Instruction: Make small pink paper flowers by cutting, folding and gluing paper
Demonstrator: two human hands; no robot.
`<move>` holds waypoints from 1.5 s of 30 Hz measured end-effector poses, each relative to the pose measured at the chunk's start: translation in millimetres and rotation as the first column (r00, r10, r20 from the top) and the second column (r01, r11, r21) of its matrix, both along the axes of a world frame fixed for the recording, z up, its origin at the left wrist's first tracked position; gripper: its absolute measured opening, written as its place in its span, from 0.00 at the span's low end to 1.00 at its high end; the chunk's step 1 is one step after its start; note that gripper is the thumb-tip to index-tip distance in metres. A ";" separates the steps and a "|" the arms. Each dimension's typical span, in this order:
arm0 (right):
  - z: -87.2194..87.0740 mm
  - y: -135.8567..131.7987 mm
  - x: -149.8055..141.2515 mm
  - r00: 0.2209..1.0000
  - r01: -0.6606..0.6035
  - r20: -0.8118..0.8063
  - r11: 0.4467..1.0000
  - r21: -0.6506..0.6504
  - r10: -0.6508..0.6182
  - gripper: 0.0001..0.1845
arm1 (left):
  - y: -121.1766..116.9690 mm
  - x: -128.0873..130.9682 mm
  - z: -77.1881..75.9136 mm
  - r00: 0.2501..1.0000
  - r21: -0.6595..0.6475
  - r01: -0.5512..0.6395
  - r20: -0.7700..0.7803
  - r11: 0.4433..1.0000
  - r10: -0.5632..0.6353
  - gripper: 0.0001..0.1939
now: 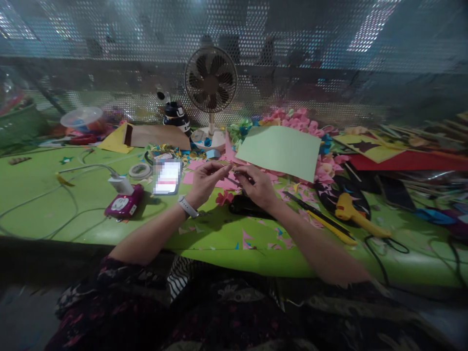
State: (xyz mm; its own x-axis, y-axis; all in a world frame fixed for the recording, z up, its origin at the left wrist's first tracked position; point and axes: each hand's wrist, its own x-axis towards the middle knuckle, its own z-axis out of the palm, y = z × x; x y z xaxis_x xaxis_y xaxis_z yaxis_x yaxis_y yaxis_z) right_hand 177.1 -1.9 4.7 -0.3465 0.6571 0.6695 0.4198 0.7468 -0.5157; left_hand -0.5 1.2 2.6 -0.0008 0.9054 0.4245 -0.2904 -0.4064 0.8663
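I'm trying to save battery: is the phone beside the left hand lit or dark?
Lit: the phone glows bright white, with a pinkish band across it; its content is too blurred to read.

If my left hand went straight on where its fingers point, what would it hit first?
Probably your right hand: its fingertips lie just ahead of your left hand, though I can't tell whether they already touch.

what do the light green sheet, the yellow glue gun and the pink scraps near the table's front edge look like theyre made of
Light green sheet: probably matte paper or thin card, being thin, gently bowed and crisp-edged.
Yellow glue gun: likely hard plastic, going by its smooth, rigid, moulded-looking body.
Pink scraps: likely matte paper, flat with pointed corners; thin foam can't be ruled out.
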 end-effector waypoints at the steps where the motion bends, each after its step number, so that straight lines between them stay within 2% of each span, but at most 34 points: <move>1: -1.4 1.6 0.4 1.000 -0.003 -0.002 1.000 0.009 0.003 0.14 | 0.2 -0.2 -0.6 1.000 0.005 0.006 0.004 1.000 -0.006 0.14; 5: -4.0 6.8 2.6 0.999 -0.043 -0.026 0.999 -0.005 0.043 0.16 | 1.1 -0.9 -2.4 1.000 0.010 0.016 0.004 1.000 -0.016 0.13; 11: 2.2 4.4 3.5 0.994 -0.113 -0.001 0.993 -0.021 0.113 0.15 | 0.6 -0.7 0.0 0.999 -0.002 0.017 -0.028 1.000 -0.017 0.13; 19: -2.5 1.8 0.4 0.998 -0.050 -0.041 0.999 -0.005 0.050 0.09 | -2.0 -1.7 2.5 0.995 0.080 -0.057 -0.074 0.995 0.063 0.13; 22: -6.2 5.9 1.5 0.994 -0.094 -0.056 0.996 0.006 0.094 0.09 | -2.3 -1.4 1.8 0.996 0.101 -0.038 -0.077 0.994 0.045 0.12; 25: -8.0 8.4 2.4 0.985 -0.146 -0.105 0.988 -0.045 0.140 0.10 | -2.2 -1.1 0.6 0.998 0.126 -0.005 -0.069 0.992 0.014 0.11; 31: -7.5 8.1 2.5 0.957 -0.249 -0.183 0.962 -0.110 0.227 0.10 | -3.3 -0.8 0.5 0.994 0.082 0.017 -0.110 0.997 -0.008 0.13; 40: -7.8 6.4 0.9 0.961 -0.246 -0.156 0.965 -0.094 0.229 0.08 | -10.5 1.8 11.1 0.995 0.118 -0.042 -0.083 0.992 0.052 0.12; 45: -7.4 6.0 1.5 0.980 -0.175 -0.110 0.979 -0.105 0.163 0.09 | -8.3 0.0 11.3 0.997 0.092 -0.074 -0.014 0.993 0.076 0.11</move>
State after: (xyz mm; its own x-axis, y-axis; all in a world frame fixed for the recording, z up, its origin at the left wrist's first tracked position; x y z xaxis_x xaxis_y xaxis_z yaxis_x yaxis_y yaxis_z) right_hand 178.6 4.1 -2.7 -0.3941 0.6686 0.6306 0.2346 0.7366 -0.6344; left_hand -0.5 -7.1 13.9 -0.0594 0.8607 0.5056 -0.2417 -0.5038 0.8293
